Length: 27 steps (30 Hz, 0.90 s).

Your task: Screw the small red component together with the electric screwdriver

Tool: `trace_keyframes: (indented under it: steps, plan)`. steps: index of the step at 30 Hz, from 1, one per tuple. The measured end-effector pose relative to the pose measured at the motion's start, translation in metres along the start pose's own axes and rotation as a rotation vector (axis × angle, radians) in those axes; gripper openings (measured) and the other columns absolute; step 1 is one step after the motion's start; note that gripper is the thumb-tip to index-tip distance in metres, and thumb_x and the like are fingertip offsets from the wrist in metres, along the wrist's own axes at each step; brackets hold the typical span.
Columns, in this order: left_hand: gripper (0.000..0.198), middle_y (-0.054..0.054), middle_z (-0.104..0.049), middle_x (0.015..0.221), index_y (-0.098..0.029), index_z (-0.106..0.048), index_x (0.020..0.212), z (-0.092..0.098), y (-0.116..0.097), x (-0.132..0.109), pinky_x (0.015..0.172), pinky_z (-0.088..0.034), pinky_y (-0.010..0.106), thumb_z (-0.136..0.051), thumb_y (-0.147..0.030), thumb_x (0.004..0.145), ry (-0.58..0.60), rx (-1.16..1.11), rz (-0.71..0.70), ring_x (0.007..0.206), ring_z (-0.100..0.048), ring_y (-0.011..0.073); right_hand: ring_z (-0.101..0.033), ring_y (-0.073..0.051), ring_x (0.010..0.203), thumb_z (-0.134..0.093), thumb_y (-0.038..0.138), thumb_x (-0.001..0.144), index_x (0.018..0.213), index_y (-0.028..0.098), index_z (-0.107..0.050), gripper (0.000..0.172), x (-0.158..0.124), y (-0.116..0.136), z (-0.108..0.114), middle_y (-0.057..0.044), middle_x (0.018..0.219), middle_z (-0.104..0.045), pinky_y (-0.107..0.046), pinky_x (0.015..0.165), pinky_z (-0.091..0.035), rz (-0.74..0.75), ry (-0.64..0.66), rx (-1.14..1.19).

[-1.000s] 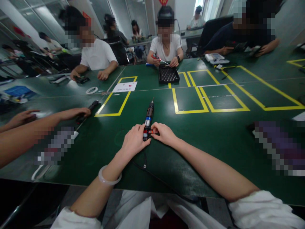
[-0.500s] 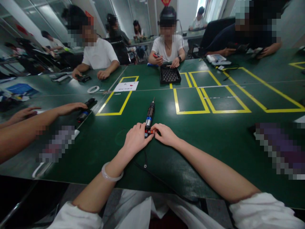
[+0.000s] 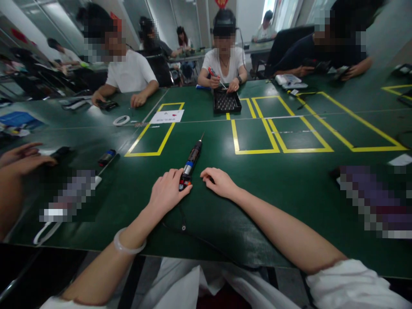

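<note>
the electric screwdriver (image 3: 190, 164) lies flat on the green table (image 3: 289, 189), its rear end touched by the left hand (image 3: 167, 193) with loosely curled fingers, not gripped. the right hand (image 3: 219, 182) rests just beside it, fingers apart, holding nothing; no lifting is shown.

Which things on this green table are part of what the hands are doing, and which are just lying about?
In hand:
- electric screwdriver, its rear end touched by the left hand
- its black cable
- right hand, resting just beside it, apart

Lying about:
- black tray, used by another person
- white tape ring
- white paper sheet
- yellow floor-tape boxes
</note>
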State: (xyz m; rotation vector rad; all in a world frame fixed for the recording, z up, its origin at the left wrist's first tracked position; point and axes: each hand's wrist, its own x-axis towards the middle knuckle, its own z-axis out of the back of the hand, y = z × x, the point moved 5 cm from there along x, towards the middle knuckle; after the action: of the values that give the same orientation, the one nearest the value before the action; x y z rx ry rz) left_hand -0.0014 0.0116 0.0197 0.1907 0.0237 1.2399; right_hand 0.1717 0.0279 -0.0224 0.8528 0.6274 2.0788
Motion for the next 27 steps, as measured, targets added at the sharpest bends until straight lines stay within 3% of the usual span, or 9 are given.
trace_keyframes:
  steps: [11, 19, 23, 27]
  plan:
    - [0.066, 0.019, -0.057, 0.123, -0.013, -0.045, 0.136, -0.012, 0.111, -0.052, 0.081, -0.048, 0.040, -0.031, -0.059, 0.091, 0.097, 0.052, 0.230, 0.100, -0.061, 0.0327, -0.057, -0.016, 0.084, -0.051, 0.010, 0.087, 0.094, 0.019, -0.061, 0.015, 0.001, 0.002, 0.001, -0.002, 0.087, -0.065, -0.028, 0.079, -0.041, -0.006, 0.011, -0.030]
    - [0.064, 0.018, -0.057, 0.128, -0.013, -0.042, 0.137, -0.022, 0.184, -0.076, 0.089, -0.044, 0.038, -0.038, -0.055, 0.090, 0.151, 0.125, 0.357, 0.111, -0.055, 0.0317, -0.057, -0.016, 0.084, -0.051, 0.010, 0.087, 0.092, 0.019, -0.062, 0.014, 0.001, 0.001, 0.001, -0.002, 0.087, -0.065, -0.028, 0.078, -0.041, -0.007, 0.015, -0.034]
    - [0.060, 0.015, -0.058, 0.127, -0.016, -0.041, 0.137, -0.018, 0.192, -0.082, 0.089, -0.043, 0.036, -0.033, -0.054, 0.092, 0.141, 0.202, 0.372, 0.109, -0.055, 0.0303, -0.057, -0.016, 0.083, -0.052, 0.010, 0.086, 0.091, 0.018, -0.062, 0.014, 0.001, 0.001, 0.001, -0.002, 0.086, -0.065, -0.027, 0.077, -0.041, -0.010, 0.021, -0.032]
    - [0.049, 0.012, -0.058, 0.124, -0.019, -0.047, 0.126, -0.004, 0.172, -0.087, 0.084, -0.044, 0.034, -0.029, -0.051, 0.093, 0.020, 0.239, 0.360, 0.104, -0.057, 0.0280, -0.057, -0.016, 0.083, -0.053, 0.009, 0.086, 0.091, 0.019, -0.062, 0.014, 0.002, 0.003, 0.001, -0.002, 0.086, -0.064, -0.027, 0.078, -0.040, -0.009, 0.025, -0.026]
